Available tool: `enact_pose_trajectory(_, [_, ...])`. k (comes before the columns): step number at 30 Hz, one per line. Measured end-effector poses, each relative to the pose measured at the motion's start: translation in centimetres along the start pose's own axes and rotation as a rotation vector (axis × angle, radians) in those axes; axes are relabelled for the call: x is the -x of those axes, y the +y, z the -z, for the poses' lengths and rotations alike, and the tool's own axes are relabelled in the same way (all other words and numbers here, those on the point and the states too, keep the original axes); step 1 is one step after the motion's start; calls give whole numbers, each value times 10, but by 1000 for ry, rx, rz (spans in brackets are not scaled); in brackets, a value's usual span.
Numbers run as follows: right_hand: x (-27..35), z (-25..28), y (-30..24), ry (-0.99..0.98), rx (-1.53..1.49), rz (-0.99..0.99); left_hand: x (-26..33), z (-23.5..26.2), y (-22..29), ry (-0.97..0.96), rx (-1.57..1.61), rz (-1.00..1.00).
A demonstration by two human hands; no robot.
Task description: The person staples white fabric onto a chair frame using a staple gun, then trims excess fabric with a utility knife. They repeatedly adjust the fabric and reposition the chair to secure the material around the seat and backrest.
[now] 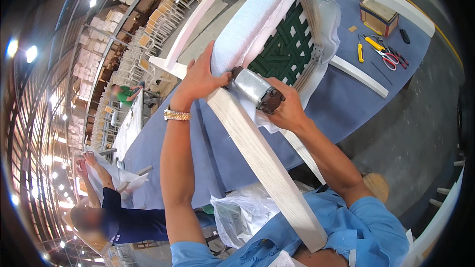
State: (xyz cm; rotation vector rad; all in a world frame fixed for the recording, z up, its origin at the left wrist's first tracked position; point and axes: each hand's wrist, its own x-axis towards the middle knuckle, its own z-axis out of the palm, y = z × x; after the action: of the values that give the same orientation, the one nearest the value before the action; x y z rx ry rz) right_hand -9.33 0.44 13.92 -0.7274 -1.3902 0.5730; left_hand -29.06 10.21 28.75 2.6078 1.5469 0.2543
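Observation:
An upturned chair with pale wooden legs (264, 168) lies on the blue-covered table, one leg reaching back to my body. Its padded seat (255, 20) is wrapped in white fabric, and dark green woven webbing (279, 52) shows on the underside. My left hand (199, 79) grips the seat's padded edge, its thumb by the nose of a silver staple gun (251, 85). The gun is in my right hand (289, 109), its nose against the seat's edge beside the wooden frame. My right fingers are partly hidden behind the tool.
On the blue table (341, 113), to the right, lie a yellow-handled screwdriver (360, 52), scissors (388, 59), other hand tools and a box (379, 17). A plastic bag (245, 212) hangs near my body. At left, a co-worker (133, 222) handles white fabric; another person (127, 94) sits farther back.

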Motion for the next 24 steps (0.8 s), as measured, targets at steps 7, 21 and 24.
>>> enact_pose_trajectory(7, [-1, 1, -4, -11, 26, -56, 1, 2, 5, -8, 6, -16])
enact_pose_trajectory(21, [-1, -3, -11, 1, 36, 11, 5, 19, 7, -98, 302, -13])
enact_pose_trajectory(24, [1, -5, -8, -14, 32, 1, 4, 18, 6, -101, 289, -15])
